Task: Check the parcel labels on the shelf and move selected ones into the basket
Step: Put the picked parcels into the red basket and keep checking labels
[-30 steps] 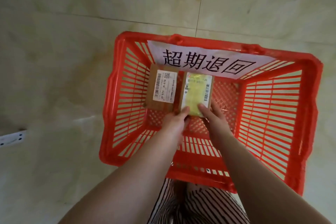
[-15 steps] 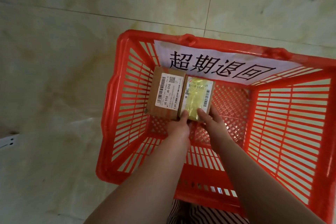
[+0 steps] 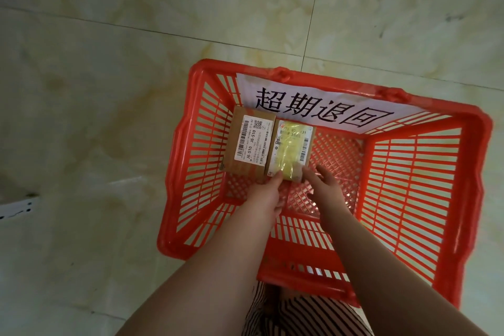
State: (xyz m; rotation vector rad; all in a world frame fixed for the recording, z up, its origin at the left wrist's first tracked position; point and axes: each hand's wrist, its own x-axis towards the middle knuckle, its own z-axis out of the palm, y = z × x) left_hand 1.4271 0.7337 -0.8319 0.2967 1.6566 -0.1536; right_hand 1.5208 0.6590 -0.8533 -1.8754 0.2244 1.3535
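Note:
A red plastic basket [image 3: 178, 161] stands on the floor, with a white paper sign [image 3: 313, 106] in black characters on its far wall. Two small cardboard parcels lie side by side in its far left corner. The left brown parcel [image 3: 249, 142] shows a white barcode label. The right parcel [image 3: 290, 150] has yellow tape over its label. My left hand [image 3: 266, 194] touches that parcel's near edge with the thumb tip. My right hand [image 3: 324, 185] has its fingers spread, the index tip at the parcel's near right corner.
Pale marbled floor tiles surround the basket. A white perforated metal piece [image 3: 16, 207] shows at the left edge. Striped clothing [image 3: 300, 316] is visible below the basket's near wall. The basket's right half holds nothing.
The yellow-taped parcel has gone down beside the brown one at the basket's bottom. My right hand has let go and spread its fingers; my left has loosened to a thumb touch.

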